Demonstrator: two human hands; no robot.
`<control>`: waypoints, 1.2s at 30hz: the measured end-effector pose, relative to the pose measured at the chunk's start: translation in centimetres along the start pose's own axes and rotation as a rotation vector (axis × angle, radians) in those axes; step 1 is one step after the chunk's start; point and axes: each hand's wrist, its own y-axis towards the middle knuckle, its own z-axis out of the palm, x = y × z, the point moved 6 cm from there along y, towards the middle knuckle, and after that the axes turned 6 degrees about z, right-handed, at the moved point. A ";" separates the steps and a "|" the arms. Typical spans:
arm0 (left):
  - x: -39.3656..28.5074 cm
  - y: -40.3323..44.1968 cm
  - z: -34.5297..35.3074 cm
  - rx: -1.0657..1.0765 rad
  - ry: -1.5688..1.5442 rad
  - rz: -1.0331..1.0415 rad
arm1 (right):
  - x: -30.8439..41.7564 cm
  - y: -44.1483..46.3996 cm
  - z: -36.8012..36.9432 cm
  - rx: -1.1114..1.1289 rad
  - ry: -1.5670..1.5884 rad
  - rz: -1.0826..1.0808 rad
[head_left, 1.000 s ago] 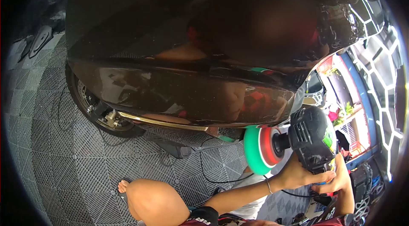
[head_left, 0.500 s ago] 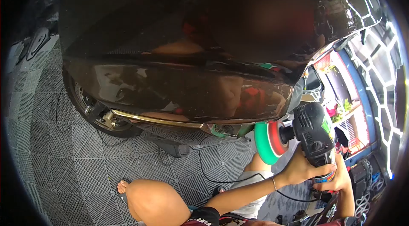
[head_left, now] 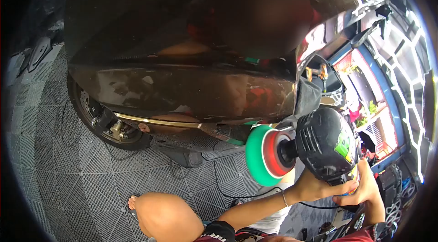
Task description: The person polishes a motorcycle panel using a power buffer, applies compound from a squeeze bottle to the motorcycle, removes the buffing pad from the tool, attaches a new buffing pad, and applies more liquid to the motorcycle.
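My left hand (head_left: 319,186), with a bracelet at the wrist, is wrapped round the handle of a black power polisher (head_left: 321,141). My right hand (head_left: 361,189) is closed on the same handle from the right. The polisher carries a round green pad (head_left: 261,156) with a red backing, which faces left. This pad is at the lower edge of a glossy dark brown body panel (head_left: 182,91); whether it touches the panel I cannot tell. A gold trim strip (head_left: 157,121) runs along the panel's lower edge.
A wheel (head_left: 84,112) shows under the panel at the left. A black cable (head_left: 228,195) crosses the grey tiled floor (head_left: 105,187). My bent knee (head_left: 166,214) is at the bottom. Grey cloth (head_left: 308,97) hangs beside the panel's right end. Cables and gear lie at the lower right.
Over the last half second the polisher and its pad have moved left and slightly nearer the camera. The view has shifted, showing more beyond the panel's right end. Both hands keep their grip.
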 end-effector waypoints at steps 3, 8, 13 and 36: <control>1.4 0.6 0.0 0.050 -0.070 -0.168 | -0.8 -0.3 0.2 -0.040 0.050 -0.009; 4.1 0.7 1.0 0.017 -0.246 -0.188 | -2.1 -0.8 0.8 -0.075 0.365 0.138; 6.4 -0.9 1.6 0.017 -0.256 -0.325 | -4.6 -1.1 2.5 0.108 0.432 0.160; -0.8 -0.3 0.1 0.021 0.013 -0.167 | -0.8 -0.4 2.3 -0.077 0.357 -0.070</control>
